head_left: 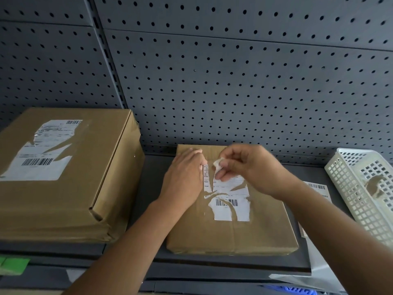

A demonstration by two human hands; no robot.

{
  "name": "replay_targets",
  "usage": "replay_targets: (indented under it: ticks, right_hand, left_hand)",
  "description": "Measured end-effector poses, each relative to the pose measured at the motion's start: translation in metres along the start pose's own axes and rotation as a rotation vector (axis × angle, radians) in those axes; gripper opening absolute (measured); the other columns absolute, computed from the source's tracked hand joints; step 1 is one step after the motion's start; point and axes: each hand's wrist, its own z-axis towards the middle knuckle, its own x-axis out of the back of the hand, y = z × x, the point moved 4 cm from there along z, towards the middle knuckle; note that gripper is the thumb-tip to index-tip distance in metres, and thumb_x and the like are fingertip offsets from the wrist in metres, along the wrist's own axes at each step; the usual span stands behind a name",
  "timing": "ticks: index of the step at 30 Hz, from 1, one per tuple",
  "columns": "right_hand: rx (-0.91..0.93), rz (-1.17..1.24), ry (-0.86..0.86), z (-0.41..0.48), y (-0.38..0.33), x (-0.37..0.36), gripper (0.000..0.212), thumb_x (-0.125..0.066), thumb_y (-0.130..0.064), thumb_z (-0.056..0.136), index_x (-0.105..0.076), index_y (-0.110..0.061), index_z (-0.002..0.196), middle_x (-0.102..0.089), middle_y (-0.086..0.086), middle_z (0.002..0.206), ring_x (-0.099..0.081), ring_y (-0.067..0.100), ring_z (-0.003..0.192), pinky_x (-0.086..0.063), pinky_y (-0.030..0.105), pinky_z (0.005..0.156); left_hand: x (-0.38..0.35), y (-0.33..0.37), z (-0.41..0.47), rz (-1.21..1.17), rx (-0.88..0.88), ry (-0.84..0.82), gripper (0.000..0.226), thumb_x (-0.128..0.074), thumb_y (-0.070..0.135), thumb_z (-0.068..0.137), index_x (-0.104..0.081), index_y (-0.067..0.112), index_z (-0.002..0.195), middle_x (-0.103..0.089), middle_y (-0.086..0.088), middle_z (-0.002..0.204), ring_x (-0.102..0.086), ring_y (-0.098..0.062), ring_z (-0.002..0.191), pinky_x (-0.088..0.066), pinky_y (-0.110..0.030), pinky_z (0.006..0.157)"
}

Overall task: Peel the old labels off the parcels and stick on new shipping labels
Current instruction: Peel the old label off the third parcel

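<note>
Peeling partway done: right hand [244, 167] pinching a torn scrap [218, 163] off the old label [230, 206] on the centre parcel [244, 235], left hand [182, 179] flat, fingers straight, steadying it; bigger parcel [95, 188] only half-stripped, nothing new stuck on yet.

Dim, even, cool light with soft shadows. The right hand [251, 169] smears with motion blur just off centre toward 3 o'clock. Wide-angle distortion bows the pegboard [234, 81] seams at 12 o'clock.

No legible wording anywhere. Barcodes and blurred print only: on the torn label [228, 201] atop the middle parcel [255, 231], on the ripped label [40, 154] of the left box [95, 167], on a sheet [316, 186] beside the basket [344, 173].
</note>
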Motion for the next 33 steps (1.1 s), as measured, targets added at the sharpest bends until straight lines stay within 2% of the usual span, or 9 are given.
replay_targets:
  ticks: [4, 7, 12, 16, 20, 24, 28, 30, 33]
  right_hand:
    - [0.037, 0.154, 0.081, 0.006, -0.015, 0.020, 0.008, -0.063, -0.003, 0.094, -0.066, 0.004, 0.098, -0.073, 0.021, 0.084, -0.075, 0.029, 0.080, -0.061, 0.027, 0.074]
    - [0.024, 0.047, 0.092, 0.008, -0.003, 0.022, 0.006, -0.064, -0.002, 0.094, -0.067, 0.000, 0.098, -0.074, 0.016, 0.082, -0.075, 0.026, 0.077, -0.061, 0.029, 0.074]
    - [-0.017, -0.123, 0.138, 0.004, 0.022, 0.021, 0.017, -0.063, -0.001, 0.095, -0.069, -0.012, 0.105, -0.073, 0.013, 0.082, -0.074, 0.015, 0.074, -0.058, 0.019, 0.072]
    - [-0.068, -0.127, 0.162, -0.002, 0.036, 0.032, 0.014, -0.062, -0.002, 0.095, -0.072, -0.012, 0.097, -0.077, 0.005, 0.084, -0.075, 0.014, 0.080, -0.059, 0.026, 0.084]
    - [-0.093, -0.024, 0.216, -0.020, 0.043, 0.057, 0.014, -0.069, -0.004, 0.091, -0.073, -0.011, 0.102, -0.078, 0.000, 0.092, -0.074, 0.013, 0.092, -0.055, 0.024, 0.092]
    - [-0.098, 0.109, 0.349, -0.047, 0.052, 0.094, 0.010, -0.069, -0.007, 0.091, -0.074, -0.006, 0.100, -0.077, 0.008, 0.093, -0.075, 0.022, 0.091, -0.057, 0.028, 0.090]
    - [-0.112, 0.151, 0.507, -0.078, 0.074, 0.141, 0.012, -0.067, 0.001, 0.091, -0.070, -0.005, 0.101, -0.075, 0.010, 0.087, -0.074, 0.031, 0.086, -0.059, 0.036, 0.084]
    - [-0.124, 0.135, 0.624, -0.099, 0.081, 0.168, 0.020, -0.066, 0.005, 0.090, -0.065, -0.003, 0.108, -0.074, 0.013, 0.083, -0.075, 0.027, 0.079, -0.060, 0.032, 0.076]
    - [-0.202, -0.063, 0.817, -0.132, 0.093, 0.212, 0.012, -0.068, 0.002, 0.090, -0.068, 0.000, 0.101, -0.074, 0.015, 0.083, -0.072, 0.015, 0.068, -0.060, 0.025, 0.069]
  left_hand:
    - [0.000, 0.000, 0.000, 0.000, -0.003, -0.006, 0.016, -0.048, 0.011, 0.101, -0.063, 0.013, 0.105, -0.057, -0.003, 0.139, -0.042, -0.019, 0.139, -0.030, -0.031, 0.115]
    - [-0.002, -0.001, -0.001, -0.014, 0.010, 0.002, 0.017, -0.047, 0.011, 0.101, -0.064, 0.014, 0.106, -0.056, -0.002, 0.141, -0.042, -0.018, 0.140, -0.030, -0.031, 0.116]
    - [-0.001, -0.002, -0.001, -0.010, 0.017, 0.011, 0.015, -0.049, 0.016, 0.102, -0.063, 0.017, 0.105, -0.057, 0.002, 0.140, -0.042, -0.015, 0.138, -0.033, -0.031, 0.113]
    - [0.002, 0.000, 0.000, 0.027, 0.001, 0.005, 0.014, -0.055, 0.009, 0.097, -0.065, 0.017, 0.101, -0.064, 0.002, 0.129, -0.055, -0.017, 0.126, -0.041, -0.026, 0.099]
    - [0.006, 0.009, 0.006, 0.023, -0.014, -0.039, 0.029, -0.055, 0.008, 0.096, -0.064, 0.029, 0.114, -0.057, 0.017, 0.137, -0.059, -0.005, 0.113, -0.050, -0.024, 0.078]
    - [0.000, 0.010, 0.010, 0.002, -0.026, -0.077, 0.026, -0.052, 0.023, 0.100, -0.063, 0.033, 0.120, -0.052, 0.021, 0.139, -0.048, 0.001, 0.126, -0.051, -0.027, 0.085]
    - [-0.004, 0.002, 0.011, -0.033, -0.020, -0.096, 0.027, -0.054, 0.027, 0.100, -0.062, 0.036, 0.124, -0.049, 0.024, 0.140, -0.043, 0.006, 0.123, -0.047, -0.027, 0.087]
    - [-0.006, 0.001, 0.011, -0.034, -0.022, -0.099, 0.028, -0.054, 0.028, 0.099, -0.062, 0.036, 0.124, -0.049, 0.025, 0.139, -0.044, 0.001, 0.127, -0.048, -0.032, 0.091]
    - [-0.007, 0.003, 0.010, -0.038, -0.013, -0.093, 0.027, -0.055, 0.027, 0.098, -0.062, 0.038, 0.122, -0.047, 0.028, 0.136, -0.046, -0.004, 0.128, -0.050, -0.038, 0.090]
